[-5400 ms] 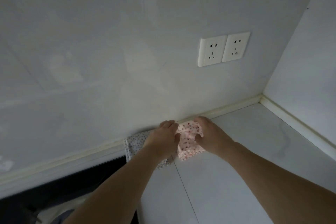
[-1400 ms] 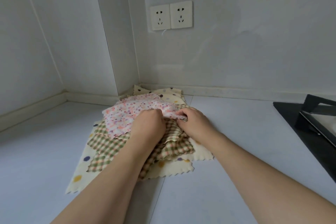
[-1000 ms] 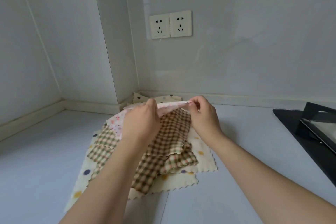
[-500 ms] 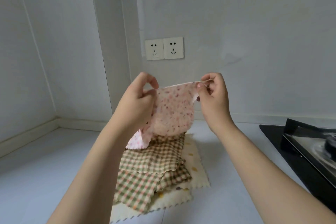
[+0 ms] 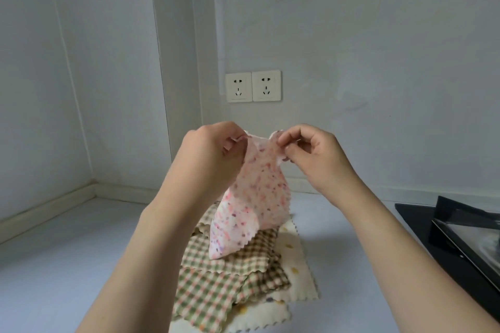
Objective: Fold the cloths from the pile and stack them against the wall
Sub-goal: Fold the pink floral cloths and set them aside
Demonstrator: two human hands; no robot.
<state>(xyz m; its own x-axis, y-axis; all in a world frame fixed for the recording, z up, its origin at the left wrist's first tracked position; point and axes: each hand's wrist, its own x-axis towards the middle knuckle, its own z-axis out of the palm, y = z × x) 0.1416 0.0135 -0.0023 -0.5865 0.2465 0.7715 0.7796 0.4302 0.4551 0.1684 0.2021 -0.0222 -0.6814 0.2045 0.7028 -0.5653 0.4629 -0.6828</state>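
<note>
A pink floral cloth hangs in the air above the pile. My left hand pinches its upper left corner and my right hand pinches its upper right corner, the two hands close together. Under it on the counter lies the pile: green and brown checked cloths on top of cream polka-dot cloths. The folded stack against the wall is out of view.
A white counter runs into a wall corner at the left. A double wall socket sits above the pile. A black stove occupies the right edge.
Both hands lifted the pink floral cloth off the pile into the air. Since half a second ago the hands have drawn closer together and the cloth hangs narrower.
</note>
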